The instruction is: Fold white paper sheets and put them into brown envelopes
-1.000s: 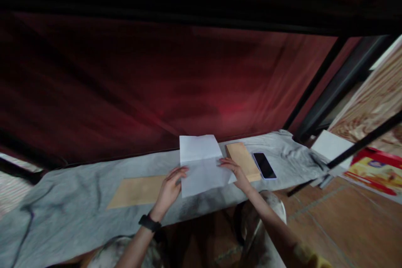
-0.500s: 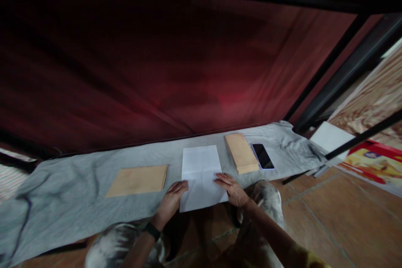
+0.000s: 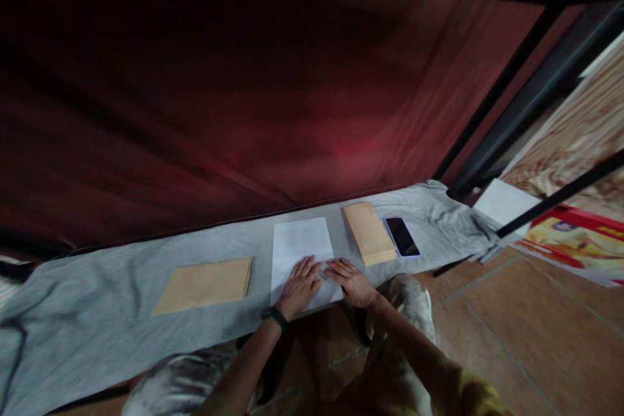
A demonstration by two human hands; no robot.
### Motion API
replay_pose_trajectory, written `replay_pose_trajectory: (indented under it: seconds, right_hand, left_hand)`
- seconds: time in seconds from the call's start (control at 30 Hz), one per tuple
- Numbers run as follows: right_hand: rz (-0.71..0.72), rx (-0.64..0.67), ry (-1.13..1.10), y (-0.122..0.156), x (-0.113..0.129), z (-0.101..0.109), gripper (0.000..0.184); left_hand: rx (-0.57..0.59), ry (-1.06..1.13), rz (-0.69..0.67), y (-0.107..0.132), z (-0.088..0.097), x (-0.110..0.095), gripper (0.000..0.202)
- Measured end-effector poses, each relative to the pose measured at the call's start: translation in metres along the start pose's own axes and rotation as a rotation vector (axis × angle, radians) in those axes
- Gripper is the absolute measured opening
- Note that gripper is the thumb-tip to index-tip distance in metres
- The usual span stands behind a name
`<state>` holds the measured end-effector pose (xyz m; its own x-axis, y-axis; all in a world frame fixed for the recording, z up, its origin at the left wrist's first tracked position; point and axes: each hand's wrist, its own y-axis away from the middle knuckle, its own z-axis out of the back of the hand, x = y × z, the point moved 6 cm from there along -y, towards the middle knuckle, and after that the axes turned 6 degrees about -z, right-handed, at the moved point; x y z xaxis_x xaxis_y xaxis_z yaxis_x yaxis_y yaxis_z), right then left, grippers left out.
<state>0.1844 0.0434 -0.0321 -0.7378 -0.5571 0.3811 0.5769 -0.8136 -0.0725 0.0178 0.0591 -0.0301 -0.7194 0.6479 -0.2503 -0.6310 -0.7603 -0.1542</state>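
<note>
A white sheet of paper (image 3: 300, 242) lies flat on the grey cloth (image 3: 97, 312) in front of me. My left hand (image 3: 299, 286) rests on its near half with fingers spread flat. My right hand (image 3: 351, 282) lies beside it, palm down on the sheet's near right part, fingers stretched out. A black watch is on my left wrist. A brown envelope (image 3: 202, 286) lies to the left of the sheet. To the right sits a stack of brown envelopes (image 3: 368, 241), with a dark phone (image 3: 402, 236) beside it.
A dark red curtain (image 3: 244, 110) hangs behind the cloth. Black metal bars (image 3: 517, 78) stand at the right. A white sheet (image 3: 502, 203) and a red and yellow printed package (image 3: 575, 240) lie on the tiled floor (image 3: 511, 338) at right. My knees show below.
The sheet's raised far half has come down, so it lies flat. Both hands moved from its side edges onto its near half.
</note>
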Motion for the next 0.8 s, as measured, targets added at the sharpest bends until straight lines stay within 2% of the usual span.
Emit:
replay_pose_trajectory:
  seconds: [0.13,0.23,0.33,0.43,0.53,0.63,0.7,0.8]
  right_hand:
    - [0.072,0.008,0.011,0.011,0.001,-0.004,0.069]
    - [0.087,0.023,-0.01,0.014,-0.002,-0.007,0.062]
    - [0.1,0.041,-0.027,0.014,-0.003,-0.008,0.063]
    - [0.102,0.057,-0.036,0.014,-0.004,-0.008,0.066]
    - [0.067,0.057,-0.052,0.014,-0.003,-0.006,0.067]
    - [0.032,0.031,-0.089,0.013,-0.002,-0.004,0.062]
    - [0.006,-0.01,-0.126,0.011,-0.002,-0.001,0.053]
    - [-0.053,-0.087,-0.209,0.007,-0.005,0.003,0.034]
  left_hand:
    - [-0.103,-0.14,0.029,0.007,-0.012,-0.009,0.054]
    - [-0.105,-0.178,0.043,0.014,-0.015,-0.007,0.054]
    - [-0.109,-0.194,0.069,0.033,-0.009,0.007,0.055]
    - [-0.101,-0.195,0.131,0.067,0.0,0.027,0.059]
    - [-0.057,-0.159,0.177,0.106,0.008,0.041,0.061]
    - [-0.014,-0.096,0.162,0.133,0.016,0.045,0.065]
    - [-0.013,-0.027,0.15,0.139,0.021,0.045,0.065]
    - [-0.081,0.164,0.21,0.132,0.031,0.053,0.048]
